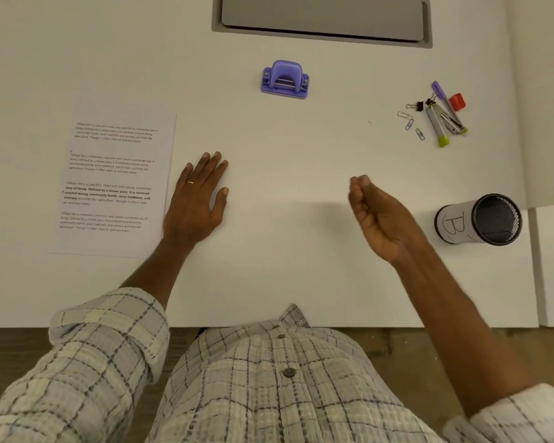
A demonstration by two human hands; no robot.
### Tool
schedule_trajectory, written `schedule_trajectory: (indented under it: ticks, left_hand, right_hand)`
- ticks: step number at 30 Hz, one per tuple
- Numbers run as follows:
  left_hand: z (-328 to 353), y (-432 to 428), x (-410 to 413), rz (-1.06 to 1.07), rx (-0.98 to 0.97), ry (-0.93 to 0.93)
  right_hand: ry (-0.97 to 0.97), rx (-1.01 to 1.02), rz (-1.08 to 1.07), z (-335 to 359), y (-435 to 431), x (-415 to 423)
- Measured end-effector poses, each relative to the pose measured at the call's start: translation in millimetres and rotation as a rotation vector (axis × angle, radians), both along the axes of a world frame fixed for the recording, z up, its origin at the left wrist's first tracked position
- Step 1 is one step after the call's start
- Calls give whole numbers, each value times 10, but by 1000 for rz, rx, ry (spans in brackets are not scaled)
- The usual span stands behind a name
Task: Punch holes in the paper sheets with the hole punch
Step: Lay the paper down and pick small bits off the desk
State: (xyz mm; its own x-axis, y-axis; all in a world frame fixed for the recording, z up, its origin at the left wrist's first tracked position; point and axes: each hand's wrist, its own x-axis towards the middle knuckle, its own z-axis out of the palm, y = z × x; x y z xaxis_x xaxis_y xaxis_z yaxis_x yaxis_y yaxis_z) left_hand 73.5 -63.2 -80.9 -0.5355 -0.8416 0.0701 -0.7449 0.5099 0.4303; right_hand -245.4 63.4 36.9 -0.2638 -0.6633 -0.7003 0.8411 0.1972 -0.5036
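Observation:
A purple hole punch [284, 79] stands on the white table [285, 148], far centre. A stack of printed paper sheets [114, 183] lies flat at the left. My left hand [197, 199] rests palm down on the table just right of the sheets, fingers spread, holding nothing. Over the table's middle right, my right hand [376, 215] hovers with its fingers loosely curled and nothing in it. Both hands are well short of the punch.
At the far right lie paper clips [410, 123], binder clips [418, 106], a stapler [442, 124], a purple pen [442, 94] and a red sharpener [457, 101]. A mesh pen cup [480, 219] labelled "B" lies on its side at the right. A grey cable hatch [322, 19] sits at the far edge.

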Motion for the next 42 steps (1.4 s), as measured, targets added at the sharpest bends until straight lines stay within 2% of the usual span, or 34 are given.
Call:
schedule_trajectory:
  ticks: [2,4,8,10,13,18,24,27,29,33,37,39,42]
  left_hand:
    - [7,2,-2,-1,5,0]
    - [16,-5,15,2,12,0]
    - [24,-4,49,4,2,4]
    - [15,2,33,-1,-12,6]
    - [-13,-9,19,-8,-40,-4]
    - [-8,-9,-13,-7,-16,-27]
    - [0,0,-35,-10,-24,-23]
    - [3,-1,-40,-7,-20,-21]
    - [3,-4,-41,-8,-18,-22]
    - [-6,-1,-34,-5,-33,-16]
    - [-7,-5,-42,-3,-30,-10]
    - [1,0,-49,-1,-31,-8]
    - [0,11,-46,-2,-37,-10]
  right_hand:
    - [34,-3,-74,179,141,-230]
    - [201,34,-98,362,324,-505]
    - [847,195,115,692,764,-1024]
    - [1074,307,146,780,930,-1235]
    - [1248,424,190,765,1055,-1490]
    - [1544,567,406,619,1096,-1657]
    - [1664,631,274,604,1040,-1635]
    - [1759,726,316,580,1036,-1617]
    - [1777,712,345,541,1049,-1584]
    - [1886,510,397,455,1072,-1529]
    - [1885,303,366,399,917,-1141]
    - [1851,180,398,280,788,-816]
    - [1693,69,492,-54,560,-291]
